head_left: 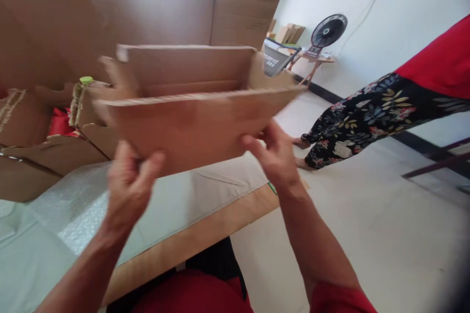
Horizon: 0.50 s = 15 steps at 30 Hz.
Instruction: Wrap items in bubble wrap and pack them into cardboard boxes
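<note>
An open cardboard box [198, 129] is held up in front of me, tilted, with its top flaps spread and its inner walls showing. My left hand [132, 181] grips its lower left corner, thumb on the near face. At the lower right, my right hand [273, 156] pinches the box with the thumb on the front and the fingers behind it. The box looks slightly blurred by motion. Below it lies a sheet of clear bubble wrap [79, 210] on a pale cloth [165, 225] covering the table.
More cardboard boxes [44, 156] stand at the left, one with a red item [62, 122] inside. A tall cardboard panel [139, 14] rises behind. To the right, a person in floral trousers [382, 112] stands near a fan [328, 34] on a small stand. The table's wooden edge [205, 227] runs before me.
</note>
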{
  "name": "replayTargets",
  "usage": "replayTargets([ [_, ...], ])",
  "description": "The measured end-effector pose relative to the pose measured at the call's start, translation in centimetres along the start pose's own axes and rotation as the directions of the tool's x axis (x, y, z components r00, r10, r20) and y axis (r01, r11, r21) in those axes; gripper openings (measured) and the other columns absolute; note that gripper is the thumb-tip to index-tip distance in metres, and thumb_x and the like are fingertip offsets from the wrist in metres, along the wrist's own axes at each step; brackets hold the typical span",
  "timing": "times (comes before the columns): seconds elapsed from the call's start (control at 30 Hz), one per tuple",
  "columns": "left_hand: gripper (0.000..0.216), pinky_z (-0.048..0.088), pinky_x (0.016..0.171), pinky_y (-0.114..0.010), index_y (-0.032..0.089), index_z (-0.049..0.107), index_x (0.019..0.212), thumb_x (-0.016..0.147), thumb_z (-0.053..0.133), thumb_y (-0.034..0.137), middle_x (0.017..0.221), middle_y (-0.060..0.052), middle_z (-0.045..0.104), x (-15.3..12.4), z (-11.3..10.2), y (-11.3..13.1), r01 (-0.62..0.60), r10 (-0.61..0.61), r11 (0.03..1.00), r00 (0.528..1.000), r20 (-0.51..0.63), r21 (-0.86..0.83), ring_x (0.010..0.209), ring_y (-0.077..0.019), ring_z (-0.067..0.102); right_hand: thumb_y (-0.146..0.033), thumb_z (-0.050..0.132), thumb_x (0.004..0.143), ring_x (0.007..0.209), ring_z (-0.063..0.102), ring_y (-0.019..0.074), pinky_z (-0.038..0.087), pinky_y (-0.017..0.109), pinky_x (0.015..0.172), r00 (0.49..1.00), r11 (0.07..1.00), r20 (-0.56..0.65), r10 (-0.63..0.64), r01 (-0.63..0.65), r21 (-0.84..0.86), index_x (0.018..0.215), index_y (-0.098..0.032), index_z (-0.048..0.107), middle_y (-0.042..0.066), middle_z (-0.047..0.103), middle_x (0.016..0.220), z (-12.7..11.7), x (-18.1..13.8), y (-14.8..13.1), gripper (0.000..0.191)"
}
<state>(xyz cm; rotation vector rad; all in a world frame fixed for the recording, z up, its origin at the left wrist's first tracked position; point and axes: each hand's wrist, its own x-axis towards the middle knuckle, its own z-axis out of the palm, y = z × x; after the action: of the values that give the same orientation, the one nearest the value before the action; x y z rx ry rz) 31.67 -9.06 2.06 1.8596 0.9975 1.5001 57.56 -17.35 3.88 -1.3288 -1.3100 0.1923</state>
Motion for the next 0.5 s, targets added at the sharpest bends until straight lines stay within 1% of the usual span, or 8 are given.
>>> replayTargets([
  [0.07,0.037,0.048,0.113,-0.049,0.02,0.069,0.109,0.095,0.067,0.054,0.108,0.002,0.072,0.9,-1.7,0.2,-0.013,0.023,0.997,0.991,-0.129,0.074,0.109,-0.0225,0.066,-0.063,0.073,0.089,0.097,0.068,0.0214,0.059,0.039,0.088,0.997,1.0,0.075,-0.03,0.03,-0.002,0.12,-0.024,0.067,0.003,0.071,0.107,1.6,1.2,-1.6,0.05],
  [0.1,0.036,0.045,0.115,-0.049,0.02,0.069,0.112,0.096,0.066,0.053,0.115,0.003,0.072,1.4,-1.9,0.5,-0.039,0.047,0.997,0.988,-0.15,0.06,0.115,-0.0228,0.065,-0.065,0.071,0.089,0.101,0.068,0.022,0.059,0.04,0.09,0.996,0.999,0.081,-0.047,0.047,-0.005,0.122,-0.024,0.066,0.003,0.07,0.109,1.9,1.7,-2.0,0.053],
  [0.13,0.036,0.044,0.116,-0.048,0.021,0.067,0.117,0.097,0.066,0.051,0.12,0.003,0.071,1.9,-1.6,0.9,-0.072,0.072,0.997,0.989,-0.13,0.004,0.119,-0.0229,0.064,-0.066,0.069,0.091,0.105,0.067,0.023,0.058,0.041,0.092,0.996,0.998,0.068,-0.061,0.061,-0.01,0.125,-0.024,0.065,0.003,0.069,0.111,1.7,2.0,-2.1,0.053],
  [0.23,0.042,0.051,0.109,-0.043,0.021,0.06,0.128,0.097,0.067,0.048,0.124,-0.004,0.07,2.4,0.8,1.7,-0.089,0.107,0.968,0.992,0.066,-0.235,0.118,-0.023,0.066,-0.063,0.066,0.094,0.114,0.065,0.0263,0.056,0.044,0.097,0.997,0.997,-0.046,-0.068,0.066,-0.032,0.125,-0.025,0.064,0.005,0.069,0.113,-0.3,1.9,-1.2,0.05],
  [0.27,0.043,0.053,0.106,-0.042,0.021,0.059,0.129,0.096,0.067,0.048,0.121,-0.005,0.07,2.1,1.5,1.7,-0.061,0.095,0.963,0.988,0.118,-0.261,0.116,-0.0234,0.067,-0.062,0.067,0.094,0.113,0.065,0.0268,0.056,0.045,0.097,0.995,0.998,-0.081,-0.051,0.049,-0.034,0.123,-0.025,0.065,0.006,0.069,0.112,-0.9,1.5,-0.8,0.048],
  [0.33,0.041,0.054,0.101,-0.041,0.022,0.06,0.126,0.097,0.064,0.05,0.114,-0.004,0.07,0.7,2.0,1.2,0.015,0.015,0.983,0.987,0.161,-0.185,0.11,-0.0235,0.067,-0.064,0.07,0.091,0.109,0.066,0.0266,0.056,0.045,0.096,0.995,1.0,-0.095,0.012,-0.014,-0.017,0.119,-0.024,0.066,0.006,0.07,0.108,-1.3,0.6,0.1,0.048],
  [0.43,0.037,0.054,0.096,-0.039,0.021,0.062,0.12,0.097,0.062,0.05,0.108,-0.003,0.069,-2.4,1.2,-0.1,0.105,-0.104,0.994,0.992,0.069,-0.008,0.102,-0.0225,0.066,-0.07,0.07,0.088,0.103,0.066,0.0259,0.057,0.044,0.095,0.995,0.994,-0.004,0.104,-0.104,0.032,0.117,-0.024,0.066,0.006,0.072,0.107,0.2,-0.6,1.4,0.055],
  [0.5,0.037,0.054,0.096,-0.04,0.022,0.06,0.123,0.097,0.062,0.049,0.112,-0.005,0.068,-4.6,1.2,-0.9,0.149,-0.15,0.989,0.987,0.056,0.014,0.104,-0.0231,0.065,-0.073,0.062,0.091,0.108,0.065,0.0261,0.055,0.044,0.1,0.993,0.991,0.01,0.12,-0.12,0.064,0.117,-0.023,0.067,0.007,0.072,0.111,1.3,-0.9,2.9,0.056],
])
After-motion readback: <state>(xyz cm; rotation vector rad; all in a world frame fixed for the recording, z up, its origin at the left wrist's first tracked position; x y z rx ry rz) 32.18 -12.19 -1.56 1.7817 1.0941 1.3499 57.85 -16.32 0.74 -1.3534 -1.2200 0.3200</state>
